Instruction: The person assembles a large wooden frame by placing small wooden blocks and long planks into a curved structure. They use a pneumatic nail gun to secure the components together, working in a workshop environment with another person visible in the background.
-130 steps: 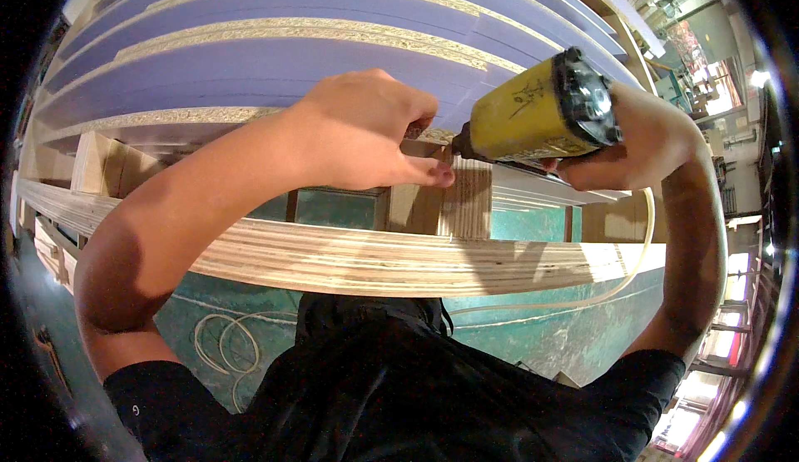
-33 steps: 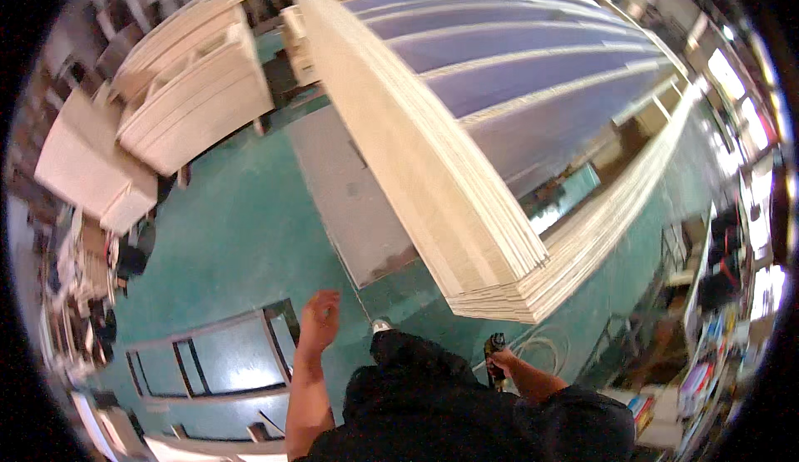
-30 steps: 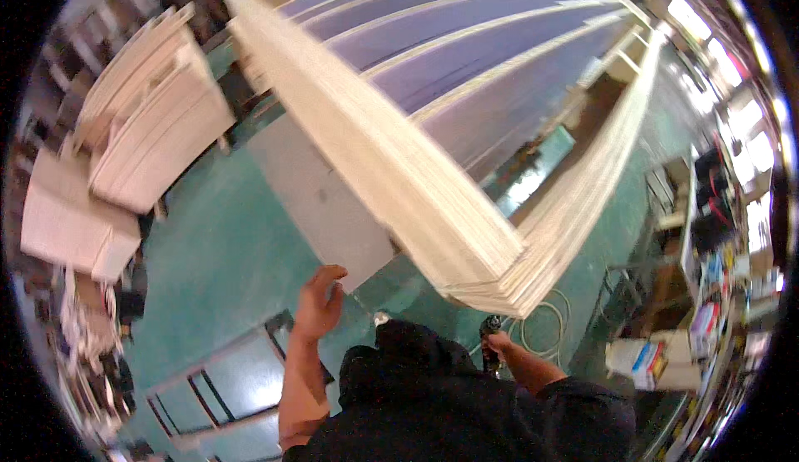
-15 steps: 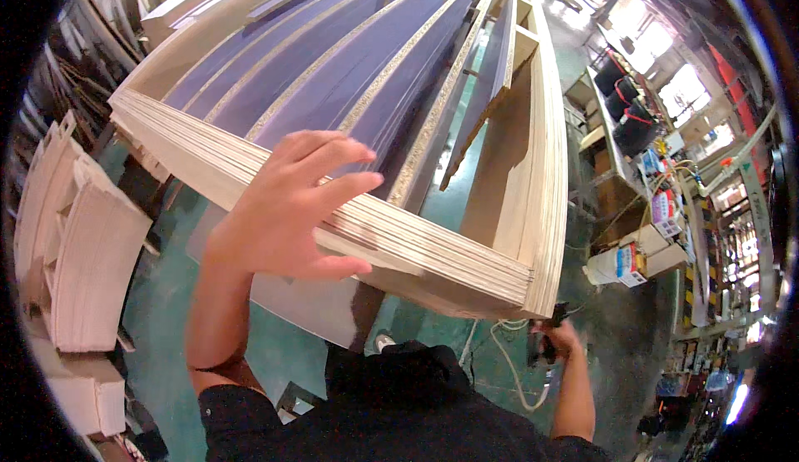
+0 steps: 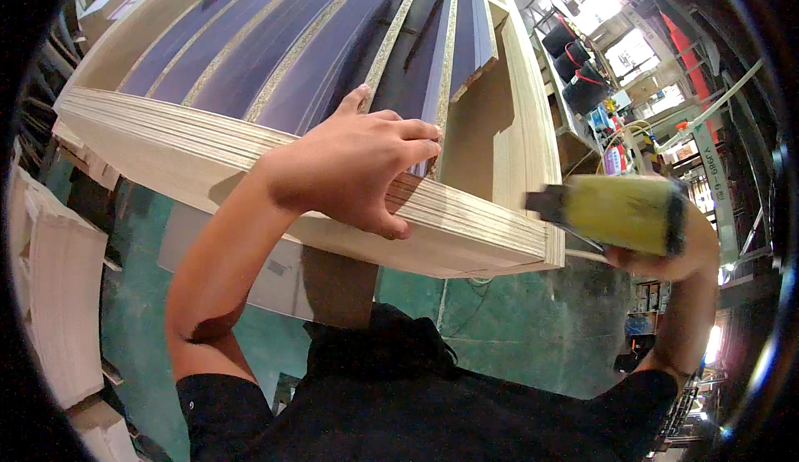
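In the middle, my left hand lies over the near edge of a large wooden frame made of layered plywood. Its fingers are spread towards the frame's inside, and the thumb points along the near face. Whether the palm presses on the wood I cannot tell. Off to the right, my right hand grips a yellow-and-black nail gun, raised beside the frame's near right corner with its black nose pointing left. Motion blurs the tool slightly. Inside the frame, pale particle-board strips alternate with purplish panels.
Stacked curved pale boards stand at the left. Beneath the frame's near edge a grey sheet lies above the green floor. A bench at the right carries black buckets and coiled hoses.
My right hand has lifted the nail gun from low beside the frame to its corner. My left hand has moved right along the frame's edge. The view has shifted.
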A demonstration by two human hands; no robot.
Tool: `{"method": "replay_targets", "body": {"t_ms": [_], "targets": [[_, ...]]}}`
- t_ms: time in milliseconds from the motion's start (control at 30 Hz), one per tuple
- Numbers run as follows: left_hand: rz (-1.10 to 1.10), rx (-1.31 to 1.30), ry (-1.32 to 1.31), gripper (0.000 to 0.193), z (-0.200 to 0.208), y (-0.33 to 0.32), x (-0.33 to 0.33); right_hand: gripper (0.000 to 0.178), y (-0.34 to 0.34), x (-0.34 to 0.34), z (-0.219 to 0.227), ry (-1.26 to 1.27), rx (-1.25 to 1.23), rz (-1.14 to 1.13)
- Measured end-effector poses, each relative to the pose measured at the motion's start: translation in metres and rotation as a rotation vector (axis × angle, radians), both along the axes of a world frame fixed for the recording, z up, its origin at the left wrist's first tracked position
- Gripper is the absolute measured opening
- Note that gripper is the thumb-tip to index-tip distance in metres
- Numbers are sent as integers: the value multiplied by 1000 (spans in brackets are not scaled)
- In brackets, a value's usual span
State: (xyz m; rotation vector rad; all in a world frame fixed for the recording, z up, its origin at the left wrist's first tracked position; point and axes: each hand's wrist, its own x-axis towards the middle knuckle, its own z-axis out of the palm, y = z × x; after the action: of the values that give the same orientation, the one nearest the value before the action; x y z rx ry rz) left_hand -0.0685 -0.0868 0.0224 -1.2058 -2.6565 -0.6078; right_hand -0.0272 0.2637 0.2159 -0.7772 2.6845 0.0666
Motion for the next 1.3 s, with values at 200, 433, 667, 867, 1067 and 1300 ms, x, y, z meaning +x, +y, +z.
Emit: {"method": "replay_targets", "body": {"t_ms": [200, 433, 667, 867, 1067, 1300], "targets": [[-31, 2, -38, 77, 7, 5, -6, 50, -65, -54, -40, -304, -170, 44], [-64, 19, -77, 68, -1, 7, -14, 57, -81, -73, -59, -520, -184, -65], [-55, 66, -32, 61, -5, 5, -14, 45, -75, -80, -65, -439, -205, 94], [-52, 14, -105, 61, 5, 6, -13, 37, -84, -76, -59, -471, -212, 7], [-59, 39, -74, 61, -2, 7, -16, 31, -87, -78, -58, -647, -249, -304], [-24, 56, -14, 61, 2, 3, -4, 32, -90, -77, -57, -604, -224, -299]]}}
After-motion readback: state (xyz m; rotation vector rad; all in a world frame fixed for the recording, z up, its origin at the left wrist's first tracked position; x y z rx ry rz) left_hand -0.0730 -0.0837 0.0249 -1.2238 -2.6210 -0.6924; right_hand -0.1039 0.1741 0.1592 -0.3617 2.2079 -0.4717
